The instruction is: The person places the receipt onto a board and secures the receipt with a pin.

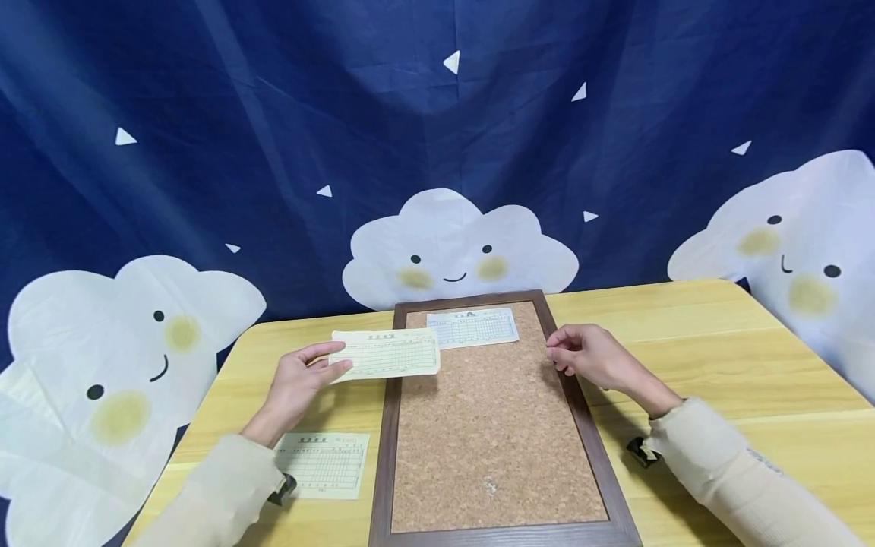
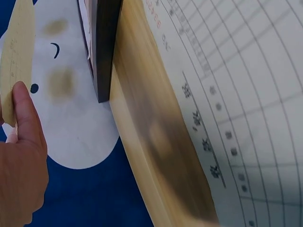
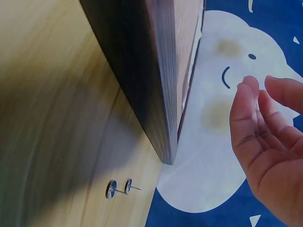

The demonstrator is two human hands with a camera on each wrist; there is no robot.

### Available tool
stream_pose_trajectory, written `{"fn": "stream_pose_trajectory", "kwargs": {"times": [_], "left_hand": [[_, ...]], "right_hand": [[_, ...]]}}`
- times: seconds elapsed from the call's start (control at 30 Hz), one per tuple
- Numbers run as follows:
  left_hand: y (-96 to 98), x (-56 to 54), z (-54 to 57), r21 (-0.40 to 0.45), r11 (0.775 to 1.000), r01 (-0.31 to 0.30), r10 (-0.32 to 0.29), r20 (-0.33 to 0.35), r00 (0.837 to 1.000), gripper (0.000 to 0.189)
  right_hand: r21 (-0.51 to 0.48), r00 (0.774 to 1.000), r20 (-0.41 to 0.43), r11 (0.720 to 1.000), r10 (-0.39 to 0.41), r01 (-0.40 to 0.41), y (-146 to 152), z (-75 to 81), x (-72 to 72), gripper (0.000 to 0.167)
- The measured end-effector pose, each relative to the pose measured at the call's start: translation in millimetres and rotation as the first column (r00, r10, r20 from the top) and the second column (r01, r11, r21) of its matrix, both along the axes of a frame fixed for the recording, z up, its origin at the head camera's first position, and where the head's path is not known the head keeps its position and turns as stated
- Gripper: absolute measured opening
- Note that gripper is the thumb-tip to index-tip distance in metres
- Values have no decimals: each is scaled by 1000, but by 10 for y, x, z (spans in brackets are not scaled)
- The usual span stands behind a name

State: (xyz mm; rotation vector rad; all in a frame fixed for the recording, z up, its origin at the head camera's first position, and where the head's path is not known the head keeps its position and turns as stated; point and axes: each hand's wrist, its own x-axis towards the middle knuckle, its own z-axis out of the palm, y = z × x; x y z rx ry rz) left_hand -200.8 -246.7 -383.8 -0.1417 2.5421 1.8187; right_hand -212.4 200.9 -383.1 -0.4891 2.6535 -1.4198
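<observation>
The left sleeve (image 1: 212, 494) and right sleeve (image 1: 745, 475) were beige.
Behind the bare left hand (image 1: 297, 387), a small black device (image 1: 282, 490) showed at the cuff; behind the right hand (image 1: 598, 357), another sat likewise, with a grey marking (image 1: 764, 461) farther up.

The yellowish wooden worktop (image 1: 683, 319) carries a brown-framed cork board (image 1: 492, 425); left of it lies one paper form (image 1: 331, 463), right of it two metal pins (image 3: 111, 189).

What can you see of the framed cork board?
The cork board is rectangular, with a speckled tan surface inside a dark brown, wood-look frame. It lies on the yellowish table, long sides running away from the camera. A printed slip rests on its far end; a whitish mark shows near the close end.
</observation>
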Motion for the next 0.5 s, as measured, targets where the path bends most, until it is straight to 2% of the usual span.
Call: {"fn": "stream_pose_trajectory", "kwargs": {"times": [0.5], "left_hand": [[172,6,30,42,999,-10,10,-5,1000,51]], "right_hand": [[-19,1000,-16,1000,-12,12,-59,39,-10,17]]}}
